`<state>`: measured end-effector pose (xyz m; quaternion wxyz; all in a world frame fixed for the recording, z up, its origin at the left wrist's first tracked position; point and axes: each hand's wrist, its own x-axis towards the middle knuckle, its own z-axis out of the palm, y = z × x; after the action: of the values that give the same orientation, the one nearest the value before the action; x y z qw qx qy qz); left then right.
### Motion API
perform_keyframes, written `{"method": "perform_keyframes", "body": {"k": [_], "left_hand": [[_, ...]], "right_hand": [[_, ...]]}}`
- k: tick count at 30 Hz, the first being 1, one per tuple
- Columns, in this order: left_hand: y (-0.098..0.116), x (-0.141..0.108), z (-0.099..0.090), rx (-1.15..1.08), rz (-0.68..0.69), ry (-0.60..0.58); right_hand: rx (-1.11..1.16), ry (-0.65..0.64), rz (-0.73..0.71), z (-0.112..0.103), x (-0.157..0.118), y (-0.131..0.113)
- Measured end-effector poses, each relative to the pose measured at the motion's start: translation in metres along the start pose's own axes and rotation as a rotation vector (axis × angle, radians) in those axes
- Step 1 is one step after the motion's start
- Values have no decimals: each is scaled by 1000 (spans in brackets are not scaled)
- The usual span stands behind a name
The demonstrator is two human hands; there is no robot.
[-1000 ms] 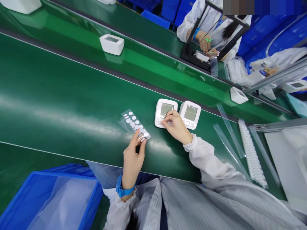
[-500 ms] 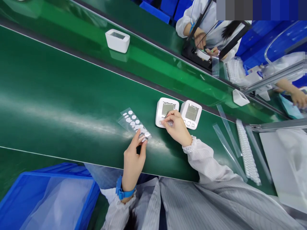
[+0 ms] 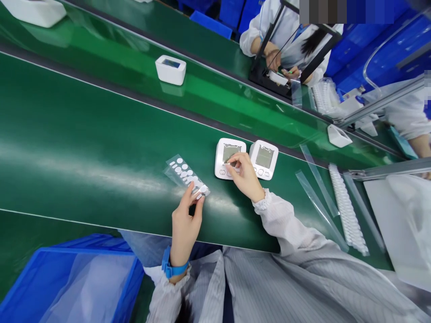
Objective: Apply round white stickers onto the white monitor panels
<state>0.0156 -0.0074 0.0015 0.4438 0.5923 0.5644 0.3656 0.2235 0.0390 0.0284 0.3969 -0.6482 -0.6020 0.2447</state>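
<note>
My left hand (image 3: pixel 186 220) is closed, thumb and fingers pinching the near end of a clear sheet of white stickers (image 3: pixel 185 172), mostly round with some small oblong ones. My right hand (image 3: pixel 245 175) reaches over a white device with a grey screen and a row of buttons (image 3: pixel 220 157). Its fingertips pinch together at the lower edge of that screen; whatever is between them is too small to make out. Against its right side stands a second white device (image 3: pixel 266 158) of the same kind, partly behind my right hand.
Beyond the bench, white devices (image 3: pixel 170 70) sit on a green belt. Clear plastic strips (image 3: pixel 316 206) and a white ridged strip (image 3: pixel 346 211) lie to the right. A blue bin (image 3: pixel 43 287) stands lower left. Across the belt, a co-worker's hands (image 3: pixel 274 58) work at a black frame.
My right hand's fingertips have moved up from the left device's buttons to the screen's lower edge. Devices on the belt have shifted rightward, and another shows at upper left. My left hand still holds the sheet.
</note>
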Motion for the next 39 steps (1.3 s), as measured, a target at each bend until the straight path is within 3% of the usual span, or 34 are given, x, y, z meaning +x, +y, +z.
{"method": "perform_keyframes", "body": {"k": [9, 15, 20, 25, 30, 33, 36, 39], "left_hand": [[-1, 1, 2, -144, -46, -39], [8, 1, 9, -285, -66, -49], [8, -1, 10, -224, -7, -55], [8, -4, 10, -104, 60, -13], [9, -4, 9, -63, 41, 8], [9, -1, 7, -72, -15, 26], [10, 2, 7, -98, -36, 19], [11, 2, 8, -82, -25, 13]], "right_hand": [[-139, -60, -21, 1, 3, 0], [58, -78, -234, 4, -18, -11], [154, -164, -452, 15, -39, -21], [74, -203, -439, 18, -37, -20], [-30, -239, -533, 13, -47, -28], [-71, -170, -424, 1, -50, -23], [-119, 20, -112, -18, -41, -4], [-99, 54, 131, -32, -28, 16]]}}
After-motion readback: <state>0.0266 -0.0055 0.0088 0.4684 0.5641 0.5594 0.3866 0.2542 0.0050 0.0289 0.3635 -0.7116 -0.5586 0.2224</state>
